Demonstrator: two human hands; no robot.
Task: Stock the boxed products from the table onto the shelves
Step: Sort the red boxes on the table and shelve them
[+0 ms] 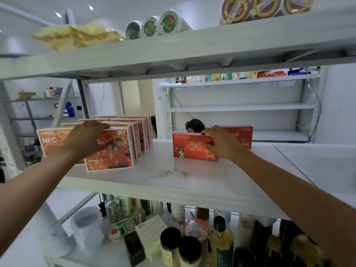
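"NFC" stands in large white letters on the front of the orange box [50,141] at the left end of the white shelf [192,182]. Just right of it, the front orange box [113,151] carries a smaller "NFC" low on its face (the white characters at its top corner are too blurred to read). The red box [189,146] further right bears gold characters, unreadable.

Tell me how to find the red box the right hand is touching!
Look at the white middle shelf. On its right stand two flat red boxes, one behind the other. Yours is the front red box, under the right hand, with a cartoon girl and a gold deer.
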